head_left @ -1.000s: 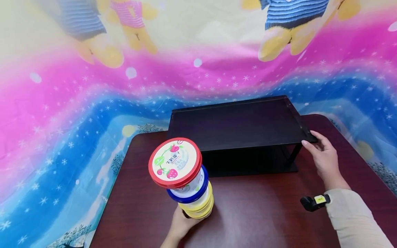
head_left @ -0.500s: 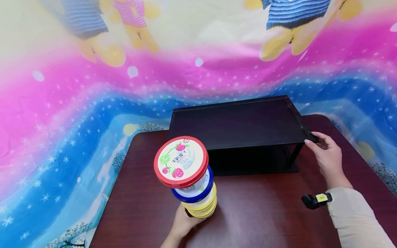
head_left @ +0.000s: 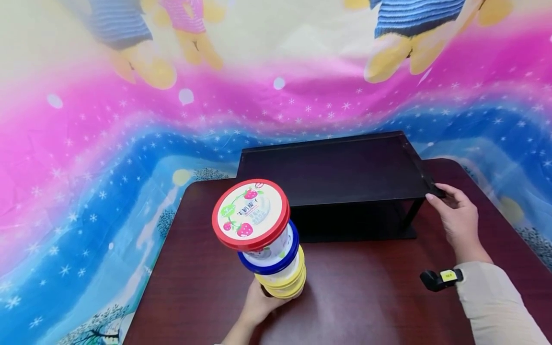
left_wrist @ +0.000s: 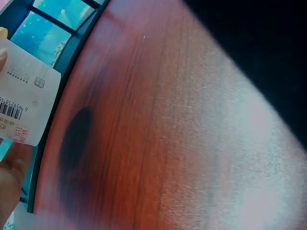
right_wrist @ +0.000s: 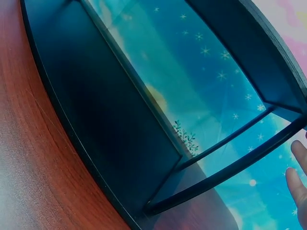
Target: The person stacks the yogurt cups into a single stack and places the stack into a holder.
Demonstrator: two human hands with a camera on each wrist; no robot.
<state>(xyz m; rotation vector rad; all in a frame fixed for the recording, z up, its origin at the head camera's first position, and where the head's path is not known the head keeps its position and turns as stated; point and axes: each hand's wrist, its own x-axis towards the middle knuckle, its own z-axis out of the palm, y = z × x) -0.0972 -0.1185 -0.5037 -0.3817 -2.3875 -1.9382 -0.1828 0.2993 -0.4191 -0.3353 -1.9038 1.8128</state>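
Observation:
In the head view my left hand (head_left: 258, 304) grips the bottom of an upright stack of lidded tubs. A tub with a red-rimmed, strawberry-printed lid (head_left: 251, 215) tops it, above a blue-lidded tub (head_left: 271, 261) and yellow lids (head_left: 284, 282). A white tub wall with a barcode (left_wrist: 29, 96) shows in the left wrist view, held off the table, its shadow on the wood. My right hand (head_left: 459, 220) pinches the front right corner of a black two-tier shelf (head_left: 336, 167); in the right wrist view its fingertips (right_wrist: 295, 177) are by the upper tier's end.
The shelf's lower tier (right_wrist: 96, 105) rests on the dark red wooden table (head_left: 345, 287), with thin posts (right_wrist: 230, 177) at its end. A printed cloth (head_left: 276, 105) hangs behind the table and along its sides. A black strap camera (head_left: 435, 280) sits at my right wrist.
My left hand has carried the stack slightly right and then a little upward. My right hand stays at the shelf corner, and the shelf looks unmoved apart from a small view shift.

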